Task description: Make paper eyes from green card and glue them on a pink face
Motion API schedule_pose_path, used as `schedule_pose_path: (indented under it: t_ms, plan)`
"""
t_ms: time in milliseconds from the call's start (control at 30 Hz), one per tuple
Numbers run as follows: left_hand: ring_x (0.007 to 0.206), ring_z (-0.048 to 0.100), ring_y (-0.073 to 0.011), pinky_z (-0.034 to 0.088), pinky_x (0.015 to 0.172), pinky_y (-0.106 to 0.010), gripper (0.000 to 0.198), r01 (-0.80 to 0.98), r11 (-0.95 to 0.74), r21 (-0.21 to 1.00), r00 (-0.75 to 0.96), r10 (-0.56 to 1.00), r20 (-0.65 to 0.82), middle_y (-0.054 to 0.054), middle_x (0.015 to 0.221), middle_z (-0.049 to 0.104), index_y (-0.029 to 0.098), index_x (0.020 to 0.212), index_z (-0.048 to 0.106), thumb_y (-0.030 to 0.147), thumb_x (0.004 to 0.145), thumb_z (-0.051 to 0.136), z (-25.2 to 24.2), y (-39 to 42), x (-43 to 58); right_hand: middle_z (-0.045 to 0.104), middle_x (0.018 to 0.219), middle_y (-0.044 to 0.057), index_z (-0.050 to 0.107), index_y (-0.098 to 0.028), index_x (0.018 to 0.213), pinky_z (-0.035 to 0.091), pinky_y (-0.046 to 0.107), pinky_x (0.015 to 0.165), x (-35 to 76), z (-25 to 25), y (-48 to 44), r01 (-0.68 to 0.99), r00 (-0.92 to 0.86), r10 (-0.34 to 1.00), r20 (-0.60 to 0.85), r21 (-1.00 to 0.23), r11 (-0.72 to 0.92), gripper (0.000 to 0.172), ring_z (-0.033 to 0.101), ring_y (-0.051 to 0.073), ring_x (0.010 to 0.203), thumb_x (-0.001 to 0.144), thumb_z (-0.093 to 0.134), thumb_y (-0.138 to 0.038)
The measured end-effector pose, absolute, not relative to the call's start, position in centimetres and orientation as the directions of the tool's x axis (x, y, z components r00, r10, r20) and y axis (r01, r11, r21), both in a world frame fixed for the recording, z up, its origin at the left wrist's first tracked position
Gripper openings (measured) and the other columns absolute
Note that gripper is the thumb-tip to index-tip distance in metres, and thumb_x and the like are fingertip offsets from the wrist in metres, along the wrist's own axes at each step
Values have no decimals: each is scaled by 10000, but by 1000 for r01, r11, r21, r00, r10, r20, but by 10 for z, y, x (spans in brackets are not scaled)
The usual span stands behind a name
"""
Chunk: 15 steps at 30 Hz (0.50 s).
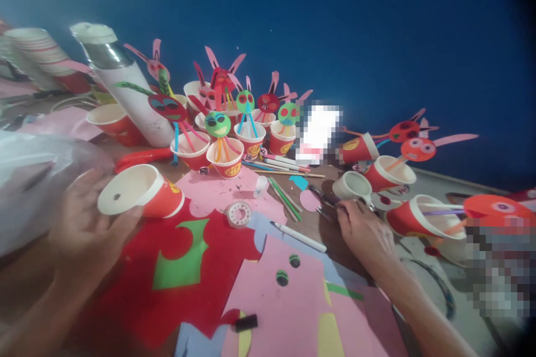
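The right hand (363, 228) covers most of a dark tool (324, 199), perhaps scissors.

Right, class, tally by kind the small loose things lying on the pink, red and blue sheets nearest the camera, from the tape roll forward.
Tape roll: 1
White pen: 1
Round dark discs: 2
Small black block: 1
Total: 5

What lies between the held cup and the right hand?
In the head view, between cup and right hand: a tape roll, a white pen, coloured paper sheets.
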<state>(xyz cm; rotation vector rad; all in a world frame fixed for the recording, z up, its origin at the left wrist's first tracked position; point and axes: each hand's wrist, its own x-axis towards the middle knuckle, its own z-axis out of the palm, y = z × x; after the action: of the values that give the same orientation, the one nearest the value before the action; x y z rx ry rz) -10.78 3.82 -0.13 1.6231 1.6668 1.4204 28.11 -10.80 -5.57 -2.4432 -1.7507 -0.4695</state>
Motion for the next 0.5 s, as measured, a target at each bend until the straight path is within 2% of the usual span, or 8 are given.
schedule_pose_path:
  t_ms: [133,233,367,500]
  plan:
    - [1185,549,-382,442,980,-572,832,437,-231,869,-243,900,361,-179,1348,549,136,1396,422,243,617,690,-6,39,-130,677,855,64,642,-193,898,381,298,564,280,-57,-110,941,281,911,301,101,-324,170,647,231,773,910,483,-254]
    - [1154,570,-358,442,987,-544,825,457,-237,857,-237,896,375,-152,1317,577,169,1405,413,262,636,695,-9,37,-145,677,851,64,656,-203,888,392,315,580,277,-53,-113,955,246,905,348,72,-287,246,645,236,781,934,446,-324]
    - [1167,566,-325,445,1007,-477,796,471,-233,851,-238,895,377,-128,1317,577,179,1404,411,278,665,689,-10,31,-153,691,913,43,665,-220,933,427,310,668,263,-46,-117,993,116,914,390,-54,-102,332,648,212,835,971,399,-415]
    - [1159,574,-327,473,977,-482,760,498,-170,851,-262,905,334,-179,1314,565,114,1389,398,241,705,702,-15,29,-152,694,969,34,670,-240,1019,431,304,714,247,-50,-118,994,8,945,326,-102,27,279,651,204,871,962,452,-406]
